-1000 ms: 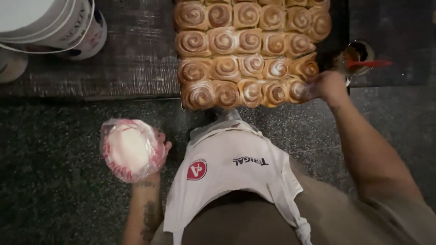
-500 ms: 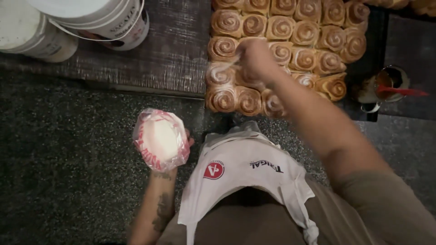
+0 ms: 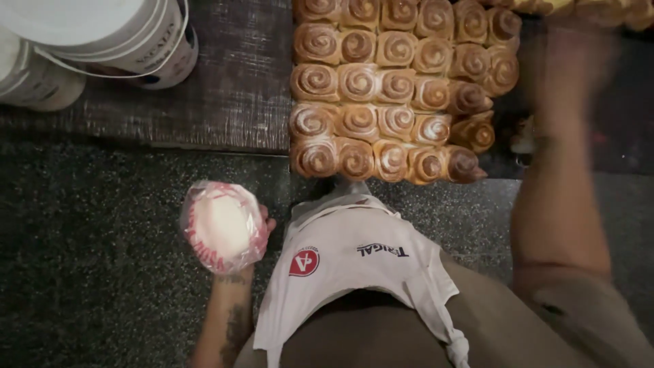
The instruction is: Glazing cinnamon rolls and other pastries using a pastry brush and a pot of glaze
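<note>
- Glaze is seen only on the nearest rows of the golden-brown spiral rolls; the far rows look bare.
- A clear plastic tub of white icing is held by the left hand, beside the apron.
- Right hand is blurred; its grip cannot be told.

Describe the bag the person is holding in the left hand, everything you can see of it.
The bag is clear, crinkled plastic with red printing around its rim, bunched into a round bundle and filled with something white and smooth. The left hand grips it from beneath, held up beside the white apron, above the dark speckled floor and apart from the rolls.
</note>
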